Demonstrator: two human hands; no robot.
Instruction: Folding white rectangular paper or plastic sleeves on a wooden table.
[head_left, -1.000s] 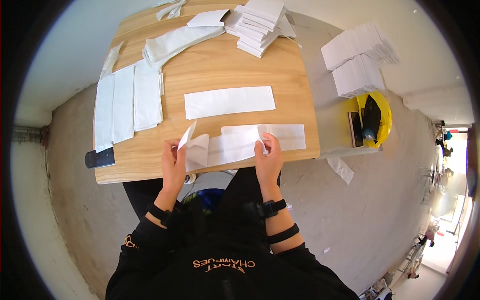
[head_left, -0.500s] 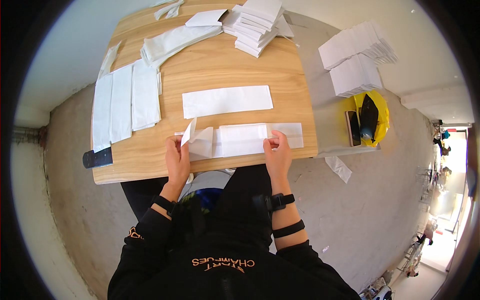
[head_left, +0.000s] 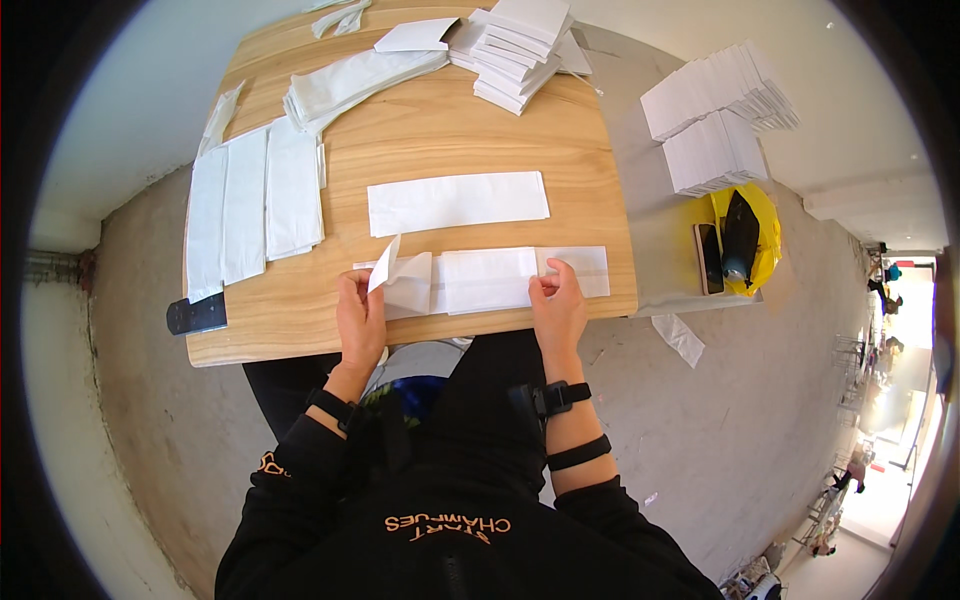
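A long, thin white sheet (head_left: 592, 262) lies lengthwise along the near edge of the table. On its middle rests a white folded rectangle (head_left: 490, 280), which looks like a flat packet. At the left end, my left hand (head_left: 360, 322) pinches a translucent flap (head_left: 408, 285) that stands partly raised and folded over. My right hand (head_left: 562, 312) has thumb and forefinger closed at the right edge of the folded rectangle; whether they grip the sheet or only press on it is hard to see. Just beyond lies a separate white strip (head_left: 458, 203), flat on the wood.
Stacked white strips (head_left: 245, 205) cover the left of the wooden table (head_left: 440, 130). More strips (head_left: 365, 85) and a heap of white folded pieces (head_left: 515, 60) lie at the back. To the right are white stacks (head_left: 710, 150), a phone (head_left: 707, 258) and a yellow bag (head_left: 768, 240).
My left hand has shifted very slightly to the right with the flap. My right hand stays at the same edge; the whole view has moved a little.
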